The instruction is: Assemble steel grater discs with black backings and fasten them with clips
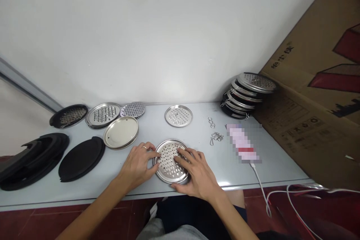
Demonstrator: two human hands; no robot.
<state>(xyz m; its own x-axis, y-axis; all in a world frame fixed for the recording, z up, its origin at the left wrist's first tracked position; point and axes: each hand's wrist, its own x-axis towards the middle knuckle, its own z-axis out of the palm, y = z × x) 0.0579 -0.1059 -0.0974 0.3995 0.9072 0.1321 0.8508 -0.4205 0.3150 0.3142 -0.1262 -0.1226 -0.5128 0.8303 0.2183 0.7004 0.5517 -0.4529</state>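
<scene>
A round metal grater disc [171, 163] lies on the table near its front edge, its perforated face up. My left hand [139, 165] holds the left rim with thumb and forefinger. From the right, my right hand [198, 172] grips the same disc, its thumb at the lower rim and its fingertips over the holes. Behind it lies a second metal grater disc [179, 116], touched by neither hand. Small wire clips [216, 137] and wire rings [211, 123] sit to the right.
At left are plain metal discs [120, 133], stacked grater discs [104, 114], perforated plates [135, 110], a black-rimmed grater [70, 116] and black round pieces [81, 159]. An assembled stack [244, 95] stands by a cardboard box [315, 93]. A white cable [260, 183] leads from a blurred device [242, 142].
</scene>
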